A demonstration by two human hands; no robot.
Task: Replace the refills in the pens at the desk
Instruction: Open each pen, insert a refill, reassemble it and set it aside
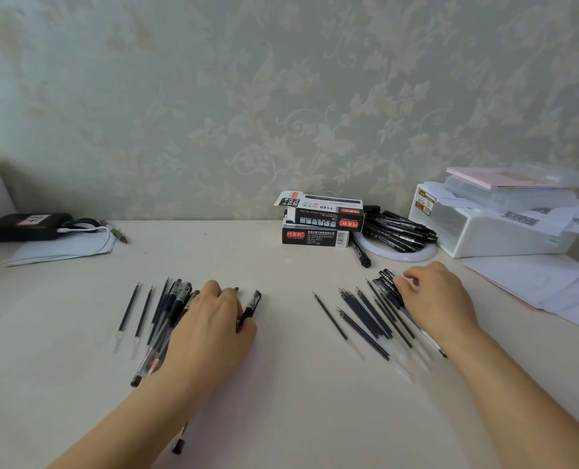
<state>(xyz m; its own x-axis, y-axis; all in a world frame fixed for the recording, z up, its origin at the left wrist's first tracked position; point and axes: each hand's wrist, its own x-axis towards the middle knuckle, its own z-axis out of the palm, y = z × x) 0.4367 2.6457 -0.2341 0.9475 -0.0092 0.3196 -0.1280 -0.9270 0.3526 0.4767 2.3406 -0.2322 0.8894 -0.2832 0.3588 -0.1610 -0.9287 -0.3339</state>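
The left hand (213, 319), low and left of centre, lies palm down over a bundle of black-capped clear pens (166, 319); its thumb and fingers pinch one black pen (250, 308) at its right edge. The right hand (437, 296), at mid right, curls its fingertips on short black pens (388, 282). Beside it thin dark refills (362, 316) fan over the pale desk (281, 384). Two more refills (134, 313) lie left of the bundle. Black pen boxes (318, 220) stand by the wall.

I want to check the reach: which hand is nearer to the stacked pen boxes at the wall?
Right. The right hand lies in front of the pen boxes, a little to their right. The left hand rests farther off, to their front left.
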